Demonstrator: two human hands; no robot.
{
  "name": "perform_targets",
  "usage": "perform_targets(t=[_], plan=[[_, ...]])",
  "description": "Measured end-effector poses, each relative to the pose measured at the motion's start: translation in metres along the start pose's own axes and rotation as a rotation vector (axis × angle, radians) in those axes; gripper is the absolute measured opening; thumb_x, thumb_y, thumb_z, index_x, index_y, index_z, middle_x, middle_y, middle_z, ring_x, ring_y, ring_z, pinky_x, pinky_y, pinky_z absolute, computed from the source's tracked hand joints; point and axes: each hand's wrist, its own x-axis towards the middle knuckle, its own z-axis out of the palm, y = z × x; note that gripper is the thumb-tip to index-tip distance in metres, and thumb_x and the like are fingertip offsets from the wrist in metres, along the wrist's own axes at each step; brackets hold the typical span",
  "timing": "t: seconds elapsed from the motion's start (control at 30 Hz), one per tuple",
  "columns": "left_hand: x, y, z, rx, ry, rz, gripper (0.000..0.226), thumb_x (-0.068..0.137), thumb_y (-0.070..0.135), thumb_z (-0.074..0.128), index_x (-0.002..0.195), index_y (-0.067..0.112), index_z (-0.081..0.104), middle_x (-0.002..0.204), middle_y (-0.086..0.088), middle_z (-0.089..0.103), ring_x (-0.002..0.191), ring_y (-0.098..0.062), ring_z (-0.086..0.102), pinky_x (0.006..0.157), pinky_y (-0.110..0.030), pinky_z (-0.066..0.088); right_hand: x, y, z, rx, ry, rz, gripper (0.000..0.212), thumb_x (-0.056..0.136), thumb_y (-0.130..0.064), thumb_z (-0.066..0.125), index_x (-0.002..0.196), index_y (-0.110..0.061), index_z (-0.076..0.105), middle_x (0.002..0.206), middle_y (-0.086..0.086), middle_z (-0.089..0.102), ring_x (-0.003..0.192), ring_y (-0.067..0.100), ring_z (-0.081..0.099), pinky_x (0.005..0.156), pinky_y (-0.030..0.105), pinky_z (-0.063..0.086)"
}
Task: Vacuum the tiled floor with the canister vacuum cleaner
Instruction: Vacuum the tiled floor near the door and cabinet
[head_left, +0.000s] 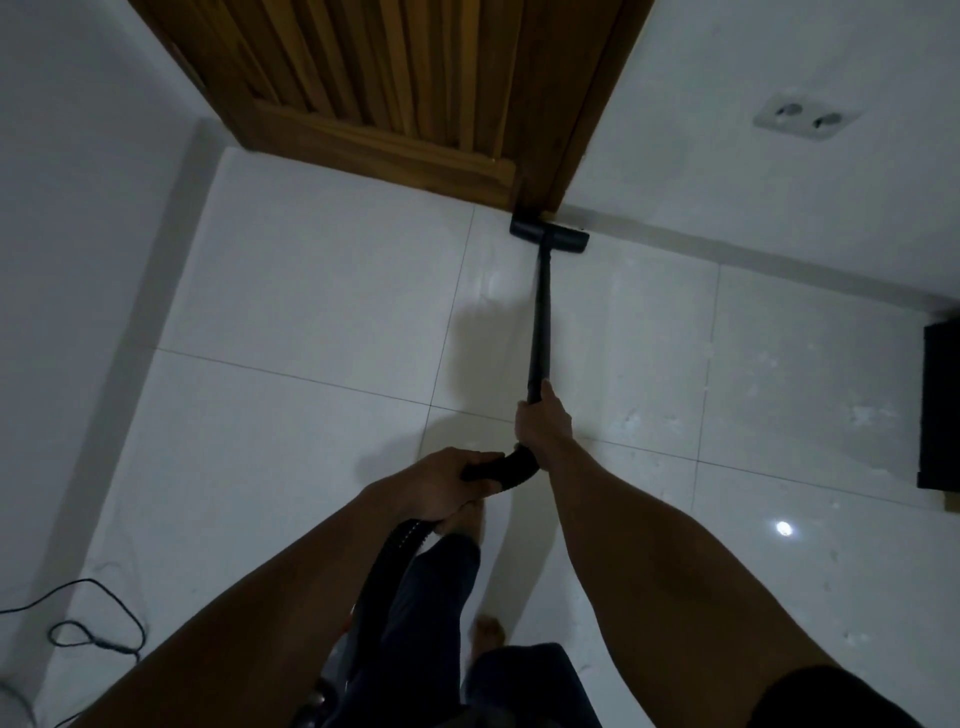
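A black vacuum wand (540, 322) runs from my hands out over the white tiled floor (311, 322). Its flat floor head (549, 235) rests on the tiles against the foot of the wooden door frame. My right hand (543, 421) is shut around the wand's near end. My left hand (441, 483) grips the curved handle (493, 470) where the ribbed hose (400, 545) joins. The hose drops down past my legs. Part of the canister body (332, 680) shows dimly at the bottom, mostly hidden by my left arm.
A slatted wooden door (374, 88) stands ahead, white walls on either side. A double wall socket (802, 120) sits on the right wall. Dark furniture (940, 405) stands at the right edge. A black cable (88, 623) loops on the floor at lower left. My bare feet (485, 631) are below.
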Motion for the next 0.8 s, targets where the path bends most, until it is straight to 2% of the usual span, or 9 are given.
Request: perform_targets(t=[0.1,0.2,0.3,0.37,0.47,0.57,0.67,0.77,0.8], plan=[[-0.013,-0.006,0.013,-0.014,-0.025,-0.035,0.050,0.099,0.038,0.057,0.148,0.033,0.043,0.074,0.006,0.057,0.039,-0.007,0.051,0.042,-0.021,0.046,-0.015,0.020,0.005,0.031,0.009,-0.021,0.059,0.104,-0.031,0.042,0.158,-0.028,0.018,0.144,0.009,0.050,0.101,0.019,0.055,0.077,0.024,0.038],[-0.026,-0.013,0.032,0.020,-0.034,-0.045,0.052,0.099,0.041,0.057,0.148,0.037,0.040,0.081,0.004,0.059,0.046,-0.014,0.058,0.045,-0.024,0.048,-0.029,0.041,0.009,0.054,0.024,-0.021,0.056,0.105,-0.036,0.041,0.157,-0.029,0.022,0.144,0.010,0.050,0.113,0.026,0.058,0.078,0.023,0.038],[-0.040,-0.025,0.061,0.043,-0.045,-0.045,0.054,0.097,0.044,0.057,0.148,0.042,0.040,0.102,0.000,0.067,0.075,-0.034,0.071,0.047,-0.025,0.051,-0.048,0.072,0.012,0.122,0.028,0.002,0.056,0.102,-0.035,0.044,0.155,-0.034,0.025,0.129,0.010,0.060,0.080,0.019,0.064,0.058,0.023,0.049],[-0.051,-0.033,0.082,0.069,-0.036,-0.034,0.055,0.097,0.042,0.057,0.149,0.041,0.039,0.106,0.002,0.066,0.088,-0.041,0.071,0.047,-0.026,0.053,-0.063,0.097,0.016,0.198,0.033,0.012,0.057,0.099,-0.037,0.047,0.153,-0.040,0.029,0.112,0.011,0.065,0.073,0.024,0.067,0.058,0.034,0.059],[-0.075,-0.045,0.117,0.120,-0.005,-0.021,0.053,0.098,0.042,0.057,0.148,0.035,0.040,0.095,0.007,0.062,0.076,-0.036,0.071,0.057,-0.035,0.060,-0.071,0.143,0.028,0.245,0.032,-0.012,0.062,0.091,-0.042,0.050,0.149,-0.043,0.031,0.104,0.014,0.068,0.082,0.032,0.069,0.071,0.050,0.061],[-0.101,-0.063,0.161,0.127,0.009,0.031,0.055,0.095,0.048,0.057,0.147,0.037,0.042,0.108,0.000,0.067,0.079,-0.029,0.072,0.075,-0.048,0.061,-0.106,0.181,0.029,0.293,0.040,-0.040,0.062,0.092,-0.039,0.051,0.150,-0.044,0.029,0.110,0.015,0.067,0.084,0.031,0.069,0.072,0.049,0.061],[-0.132,-0.073,0.210,0.102,0.037,0.088,0.049,0.097,0.045,0.056,0.144,0.040,0.044,0.098,0.001,0.065,0.070,-0.015,0.065,0.070,-0.045,0.059,-0.157,0.214,0.018,0.308,0.045,-0.065,0.064,0.097,-0.031,0.051,0.154,-0.040,0.023,0.111,0.011,0.065,0.077,0.026,0.066,0.066,0.042,0.062],[-0.156,-0.088,0.256,0.145,0.023,0.096,0.056,0.098,0.047,0.055,0.150,0.036,0.038,0.117,-0.002,0.065,0.095,-0.022,0.068,0.074,-0.030,0.059,-0.194,0.258,0.020,0.291,0.050,-0.090,0.066,0.099,-0.029,0.053,0.156,-0.035,0.020,0.122,0.010,0.061,0.079,0.022,0.065,0.065,0.038,0.062],[-0.164,-0.095,0.269,0.158,0.015,0.089,0.057,0.096,0.049,0.055,0.150,0.037,0.039,0.118,-0.002,0.065,0.097,-0.027,0.068,0.077,-0.032,0.060,-0.204,0.274,0.023,0.285,0.053,-0.092,0.067,0.098,-0.030,0.054,0.156,-0.035,0.020,0.126,0.010,0.059,0.084,0.024,0.066,0.069,0.041,0.062]])
